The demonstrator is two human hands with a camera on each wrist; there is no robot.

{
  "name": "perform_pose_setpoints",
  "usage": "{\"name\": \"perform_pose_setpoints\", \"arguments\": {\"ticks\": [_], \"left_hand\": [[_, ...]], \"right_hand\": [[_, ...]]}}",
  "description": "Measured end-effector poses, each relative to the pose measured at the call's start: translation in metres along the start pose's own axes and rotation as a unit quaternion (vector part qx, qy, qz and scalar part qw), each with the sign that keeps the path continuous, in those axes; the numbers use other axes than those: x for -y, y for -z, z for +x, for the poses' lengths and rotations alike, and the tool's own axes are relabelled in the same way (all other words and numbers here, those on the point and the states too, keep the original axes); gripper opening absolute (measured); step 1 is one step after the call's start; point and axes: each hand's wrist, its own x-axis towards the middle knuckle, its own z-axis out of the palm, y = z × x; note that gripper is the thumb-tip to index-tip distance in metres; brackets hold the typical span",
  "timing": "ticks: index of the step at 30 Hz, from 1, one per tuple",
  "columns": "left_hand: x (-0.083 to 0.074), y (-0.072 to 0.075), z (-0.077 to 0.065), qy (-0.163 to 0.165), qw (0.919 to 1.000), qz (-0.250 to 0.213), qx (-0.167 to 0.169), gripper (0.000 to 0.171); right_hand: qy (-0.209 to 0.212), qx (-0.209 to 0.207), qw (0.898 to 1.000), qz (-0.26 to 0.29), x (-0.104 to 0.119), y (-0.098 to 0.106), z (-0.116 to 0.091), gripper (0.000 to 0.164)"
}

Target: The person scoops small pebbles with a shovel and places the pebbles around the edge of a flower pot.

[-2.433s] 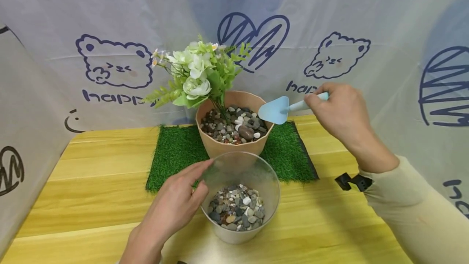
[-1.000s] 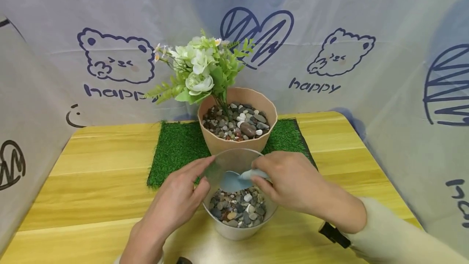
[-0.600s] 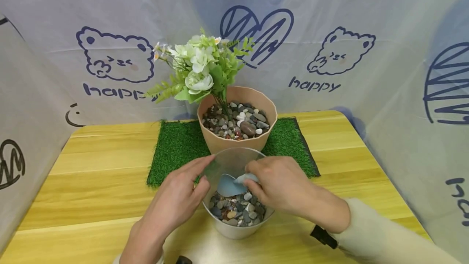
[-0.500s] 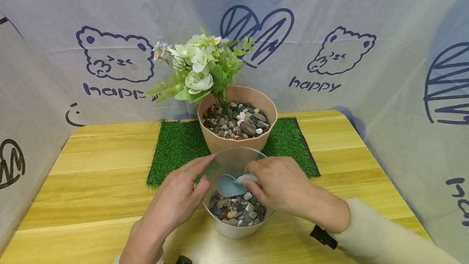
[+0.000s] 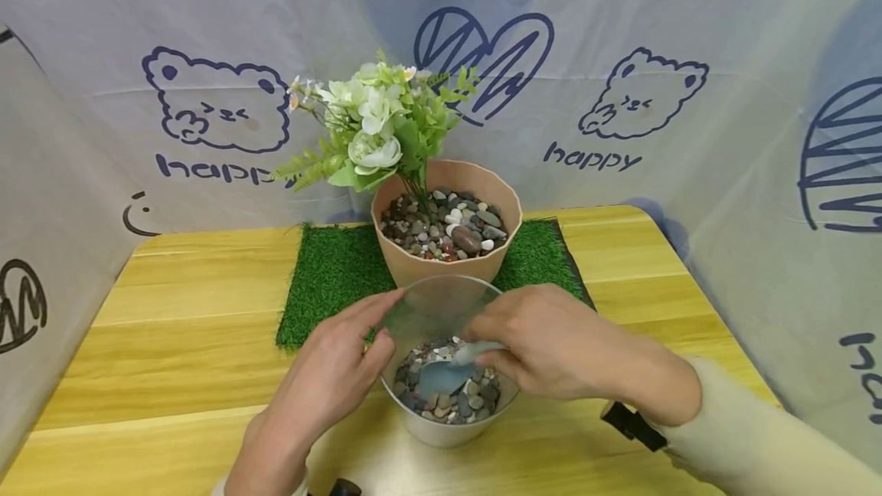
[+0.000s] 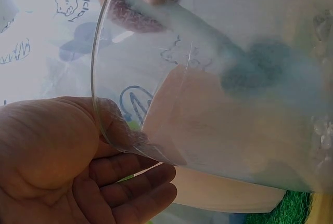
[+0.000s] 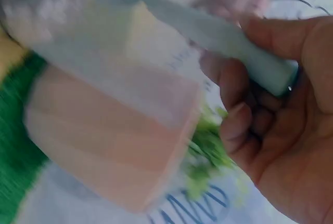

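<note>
A clear plastic bucket, partly filled with small mixed pebbles, stands on the table near me. My left hand holds its rim at the left between thumb and index finger; in the left wrist view the other fingers lie loosely outside the wall. My right hand grips the handle of a small light-blue trowel over the right side of the bucket. The trowel's blade is down among the pebbles, its tip hidden. In the right wrist view my fingers curl round the trowel handle.
Behind the bucket a peach flowerpot holds stones and artificial white flowers. It stands on a green turf mat on a yellow wooden table. Printed cloth surrounds the table at the back and sides.
My right hand has brought the trowel from beside the flowerpot into the bucket, and its blade has just gone lower into the pebbles. The left hand stays at the rim.
</note>
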Motion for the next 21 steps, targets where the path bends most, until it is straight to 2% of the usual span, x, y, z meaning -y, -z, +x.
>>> {"name": "perform_pose_setpoints", "arguments": {"ticks": [3,6,10,15,21], "left_hand": [[0.0,0.0,0.0,0.001,1.0,0.0,0.001,0.056],[0.0,0.0,-0.001,0.004,1.0,0.0,0.003,0.056],[0.0,0.001,0.0,0.01,0.9999,-0.006,0.01,0.057],[0.0,0.001,-0.001,0.005,1.0,-0.005,0.004,0.056],[-0.001,0.0,-0.001,0.002,1.0,0.0,-0.002,0.056]], "right_hand": [[0.004,-0.015,0.999,-0.034,-0.002,0.015,-0.002,0.012],[0.0,-0.03,0.995,-0.092,-0.002,0.018,-0.001,0.018],[-0.014,-0.005,0.989,-0.147,0.001,0.013,0.002,0.022],[-0.029,0.048,0.989,-0.135,0.008,0.018,0.005,0.022],[-0.073,0.097,0.991,-0.049,0.004,0.023,0.01,0.029]]}}
